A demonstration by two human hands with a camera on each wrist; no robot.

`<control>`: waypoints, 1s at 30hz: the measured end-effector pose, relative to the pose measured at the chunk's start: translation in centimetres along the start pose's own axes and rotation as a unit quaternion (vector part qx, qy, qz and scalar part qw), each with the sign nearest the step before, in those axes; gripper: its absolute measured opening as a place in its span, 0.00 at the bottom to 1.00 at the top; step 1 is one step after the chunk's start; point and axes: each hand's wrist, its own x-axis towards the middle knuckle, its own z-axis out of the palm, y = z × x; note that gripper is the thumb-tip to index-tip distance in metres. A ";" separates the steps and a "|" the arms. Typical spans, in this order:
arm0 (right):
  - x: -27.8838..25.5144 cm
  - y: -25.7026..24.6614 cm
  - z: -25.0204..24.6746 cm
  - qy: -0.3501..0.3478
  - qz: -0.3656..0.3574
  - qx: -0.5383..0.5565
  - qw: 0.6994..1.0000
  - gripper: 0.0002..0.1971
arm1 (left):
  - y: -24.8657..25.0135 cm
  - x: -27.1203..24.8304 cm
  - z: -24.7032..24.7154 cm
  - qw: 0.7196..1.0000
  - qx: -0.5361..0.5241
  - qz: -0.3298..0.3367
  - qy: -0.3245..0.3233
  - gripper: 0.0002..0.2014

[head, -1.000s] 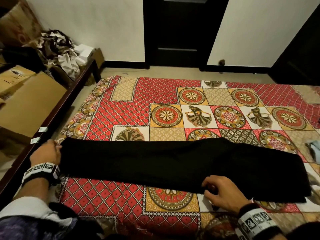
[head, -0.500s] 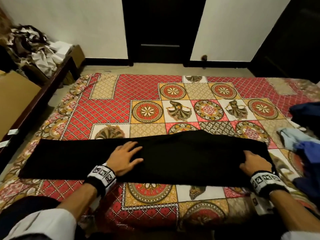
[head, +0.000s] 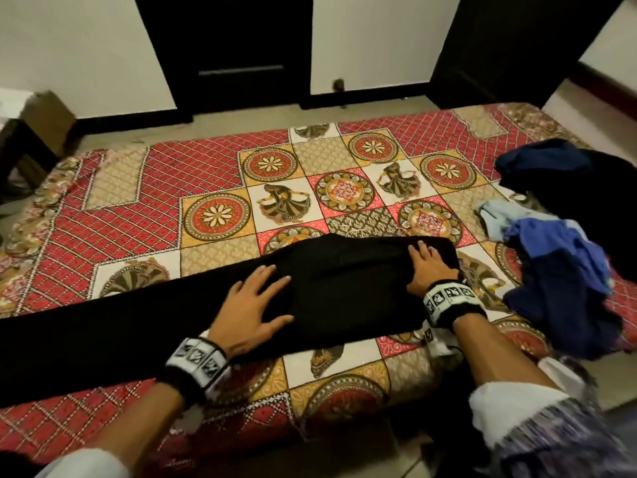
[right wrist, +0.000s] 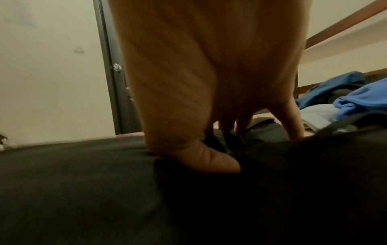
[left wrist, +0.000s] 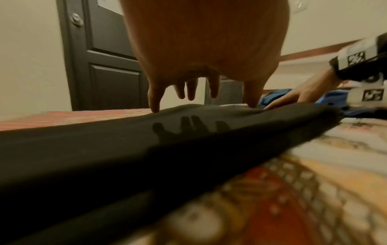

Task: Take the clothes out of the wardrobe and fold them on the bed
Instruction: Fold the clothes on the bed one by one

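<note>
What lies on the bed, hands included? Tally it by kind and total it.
Hands pressing the cloth: 2, left hand and right hand
Long black garment: 1
Heap of blue and dark clothes: 1, pieces inside uncountable
Total: 4

Far half of bed: patterned red-and-gold bedspread [head: 206,188] lies bare from the left edge across to the middle; a hand could pass freely there.
Near edge: long black cloth garment [head: 103,326] spans it from the left edge to past the middle, lying flat on the left and raised in a hump on the right.
On the hump: left hand [head: 253,310] and right hand [head: 429,267] lie flat, spread, apart from each other.
Right edge: heap of dark blue, bright blue and pale blue clothes [head: 565,270] blocks it, near the right hand but not touching.
Near left corner: strip of bare bedspread below the garment.
</note>
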 end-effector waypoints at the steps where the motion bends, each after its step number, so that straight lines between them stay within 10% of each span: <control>1: 0.2 0.4 0.4 -0.018 0.016 0.007 1.000 0.53 | 2.2 1.7 0.5 0.999 -0.007 -0.008 -0.031 0.41; 8: -0.1 0.9 0.0 -0.014 0.014 0.054 0.998 0.54 | 5.3 6.3 2.2 0.975 0.031 -0.098 -0.197 0.52; 12: -1.9 0.1 -1.3 0.089 0.028 0.096 0.991 0.51 | 5.4 3.5 2.9 0.989 0.052 -0.025 -0.138 0.47; 16: -3.4 -0.3 -0.2 -0.057 0.091 0.029 0.994 0.46 | 4.9 -0.3 4.5 0.994 0.039 -0.013 -0.096 0.43; 19: -4.8 -2.0 -0.9 -0.041 0.109 0.047 0.992 0.47 | 3.0 -1.4 2.8 0.994 -0.075 -0.080 -0.022 0.40; 23: -8.4 -6.6 -1.4 0.128 -0.071 0.112 0.983 0.38 | -5.7 -5.9 0.2 0.966 -0.107 -0.231 0.052 0.34; 30: -12.7 -15.4 4.6 0.049 -0.371 0.079 0.924 0.33 | -21.8 -17.3 -5.9 0.822 -0.051 -0.565 0.043 0.37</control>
